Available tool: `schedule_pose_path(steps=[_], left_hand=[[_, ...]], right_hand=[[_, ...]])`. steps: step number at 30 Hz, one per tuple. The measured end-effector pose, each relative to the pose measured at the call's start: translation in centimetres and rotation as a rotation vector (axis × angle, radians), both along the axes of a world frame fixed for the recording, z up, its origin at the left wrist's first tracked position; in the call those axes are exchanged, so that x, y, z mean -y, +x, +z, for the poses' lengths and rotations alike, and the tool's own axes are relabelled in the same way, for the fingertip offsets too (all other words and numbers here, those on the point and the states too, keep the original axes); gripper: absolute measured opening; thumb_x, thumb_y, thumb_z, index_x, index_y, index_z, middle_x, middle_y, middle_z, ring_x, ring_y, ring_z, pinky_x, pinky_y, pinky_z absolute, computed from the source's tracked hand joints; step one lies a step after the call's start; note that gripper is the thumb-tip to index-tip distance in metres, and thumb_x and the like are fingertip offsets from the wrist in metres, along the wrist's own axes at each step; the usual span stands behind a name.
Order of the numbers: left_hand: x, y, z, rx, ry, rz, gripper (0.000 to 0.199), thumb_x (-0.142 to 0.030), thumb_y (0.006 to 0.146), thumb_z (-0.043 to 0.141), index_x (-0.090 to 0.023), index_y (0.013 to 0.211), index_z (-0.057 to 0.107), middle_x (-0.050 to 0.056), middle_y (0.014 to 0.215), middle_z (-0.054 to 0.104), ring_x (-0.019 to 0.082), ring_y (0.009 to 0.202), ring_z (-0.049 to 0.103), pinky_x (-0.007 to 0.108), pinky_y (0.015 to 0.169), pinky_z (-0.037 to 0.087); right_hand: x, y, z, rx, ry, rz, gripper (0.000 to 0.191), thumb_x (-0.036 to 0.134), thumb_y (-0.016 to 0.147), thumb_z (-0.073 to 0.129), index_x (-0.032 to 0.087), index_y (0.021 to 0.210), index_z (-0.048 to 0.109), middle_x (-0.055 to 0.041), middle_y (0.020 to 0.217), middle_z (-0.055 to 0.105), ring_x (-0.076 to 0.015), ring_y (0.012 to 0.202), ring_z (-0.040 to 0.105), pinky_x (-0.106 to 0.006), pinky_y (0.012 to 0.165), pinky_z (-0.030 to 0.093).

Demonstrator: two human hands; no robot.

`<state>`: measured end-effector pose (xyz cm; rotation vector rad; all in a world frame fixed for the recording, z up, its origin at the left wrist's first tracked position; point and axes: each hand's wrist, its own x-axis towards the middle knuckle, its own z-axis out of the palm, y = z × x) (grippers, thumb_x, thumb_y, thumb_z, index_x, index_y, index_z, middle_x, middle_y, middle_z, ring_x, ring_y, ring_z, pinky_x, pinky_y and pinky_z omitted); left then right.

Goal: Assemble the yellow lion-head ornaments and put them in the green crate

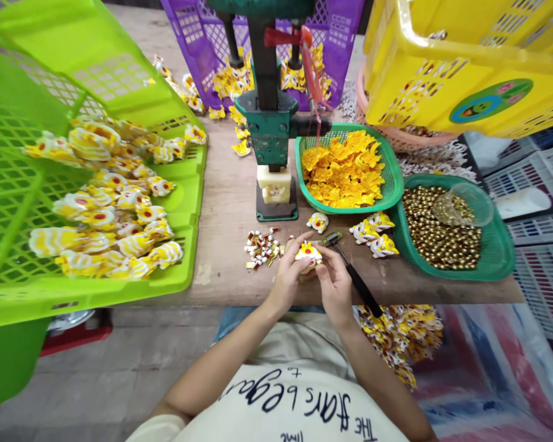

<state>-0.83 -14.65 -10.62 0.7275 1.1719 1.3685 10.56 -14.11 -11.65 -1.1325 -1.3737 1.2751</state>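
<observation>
Between my two hands, near the table's front edge, is a small yellow and white figure [308, 253] with a red spot. The fingers of my left hand [287, 276] wrap round its left side. My right hand [335, 283] grips its right side. To the left of the figure lies a pile of small white, red and gold parts [262, 247]. A black-handled hammer [363, 288] rests just right of my right hand. Another figure [317, 222] sits behind my hands, and several more [373, 233] lie together to the right.
A green press [270, 123] stands behind my hands. At the left is a tilted lime crate [191, 245] of figures. Green baskets hold yellow pieces [345, 172] and gold beads [437, 239]. Purple [341, 67] and yellow crates [410, 92] are at the back.
</observation>
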Motion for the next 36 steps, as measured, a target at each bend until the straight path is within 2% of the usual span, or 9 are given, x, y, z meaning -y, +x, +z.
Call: schedule_pose_path(steps=[5, 8, 10, 13, 18, 23, 27, 32, 36], left_hand=[[0.4, 0.7, -0.2, 0.009, -0.01, 0.002, 0.045, -0.033, 0.083, 0.059, -0.022, 0.126, 0.064, 0.006, 0.117, 0.06, 0.021, 0.099, 0.055, 0.027, 0.083, 0.044], [0.4, 0.9, -0.2, 0.024, -0.043, 0.029, 0.048, -0.034, 0.083, 0.06, -0.022, 0.129, 0.062, 0.005, 0.114, 0.06, 0.017, 0.088, 0.055, 0.025, 0.074, 0.044], [0.4, 0.8, -0.2, 0.044, -0.063, 0.033, 0.049, -0.034, 0.083, 0.06, -0.021, 0.13, 0.062, 0.006, 0.114, 0.061, 0.018, 0.087, 0.056, 0.025, 0.073, 0.044], [0.5, 0.6, -0.2, 0.026, -0.048, 0.035, 0.046, -0.035, 0.081, 0.061, -0.019, 0.124, 0.066, 0.007, 0.117, 0.063, 0.023, 0.103, 0.058, 0.029, 0.087, 0.046], [1.2, 0.7, -0.2, -0.031, 0.011, 0.062, 0.042, -0.039, 0.083, 0.058, -0.02, 0.118, 0.069, 0.008, 0.124, 0.064, 0.027, 0.119, 0.053, 0.034, 0.106, 0.037], [0.6, 0.4, 0.5, -0.085, 0.012, 0.053, 0.041, -0.039, 0.086, 0.056, -0.02, 0.121, 0.067, 0.009, 0.117, 0.063, 0.026, 0.115, 0.054, 0.036, 0.102, 0.038], [-0.5, -0.6, 1.6, -0.214, 0.07, 0.01, 0.043, -0.041, 0.085, 0.057, -0.021, 0.121, 0.067, 0.009, 0.117, 0.059, 0.026, 0.114, 0.052, 0.036, 0.101, 0.038], [-3.2, -3.6, 1.8, -0.335, 0.102, 0.329, 0.029, -0.032, 0.084, 0.056, -0.024, 0.111, 0.063, 0.006, 0.111, 0.059, 0.024, 0.109, 0.052, 0.033, 0.095, 0.04], [-7.5, -9.1, 1.3, -0.424, 0.112, 0.66, 0.022, -0.023, 0.082, 0.053, -0.023, 0.103, 0.056, 0.005, 0.107, 0.055, 0.022, 0.11, 0.049, 0.032, 0.098, 0.038]], right_hand=[[0.2, 0.0, -0.4, 0.127, 0.168, -0.127, 0.03, 0.045, 0.096, 0.051, 0.02, 0.107, 0.063, -0.0065, 0.099, 0.07, -0.0192, 0.092, 0.067, -0.031, 0.081, 0.053], [0.3, -0.2, -0.6, 0.053, 0.082, -0.119, 0.029, 0.044, 0.097, 0.049, 0.02, 0.11, 0.062, -0.0057, 0.1, 0.069, -0.0164, 0.084, 0.067, -0.027, 0.07, 0.053], [0.3, -0.2, -0.8, 0.002, 0.029, -0.08, 0.032, 0.043, 0.097, 0.05, 0.02, 0.117, 0.059, -0.0075, 0.109, 0.068, -0.0175, 0.093, 0.067, -0.028, 0.076, 0.054], [0.4, 0.0, -0.8, 0.053, 0.073, -0.026, 0.035, 0.046, 0.096, 0.051, 0.02, 0.119, 0.059, -0.0097, 0.117, 0.066, -0.0213, 0.108, 0.063, -0.034, 0.091, 0.052], [0.6, -0.5, 0.1, 0.136, 0.22, -0.108, 0.028, 0.045, 0.097, 0.049, 0.023, 0.107, 0.064, -0.0062, 0.101, 0.069, -0.0203, 0.097, 0.066, -0.034, 0.085, 0.052], [0.5, -1.4, 0.2, -0.131, -0.067, -0.069, 0.032, 0.043, 0.094, 0.056, 0.022, 0.117, 0.06, -0.0078, 0.114, 0.066, -0.0201, 0.104, 0.064, -0.032, 0.087, 0.053], [-0.1, -0.2, -0.3, -0.413, -0.378, -0.051, 0.035, 0.045, 0.093, 0.057, 0.021, 0.119, 0.059, -0.0071, 0.11, 0.067, -0.0171, 0.087, 0.066, -0.026, 0.068, 0.052], [-0.9, 2.6, 0.2, -0.584, -0.463, -0.093, 0.036, 0.048, 0.09, 0.058, 0.023, 0.116, 0.059, -0.0036, 0.091, 0.067, -0.0169, 0.073, 0.065, -0.025, 0.055, 0.046], [-1.0, 3.8, 0.8, -0.574, -0.482, -0.135, 0.039, 0.045, 0.084, 0.068, 0.022, 0.115, 0.061, -0.0023, 0.085, 0.066, -0.0161, 0.071, 0.063, -0.024, 0.055, 0.045]])
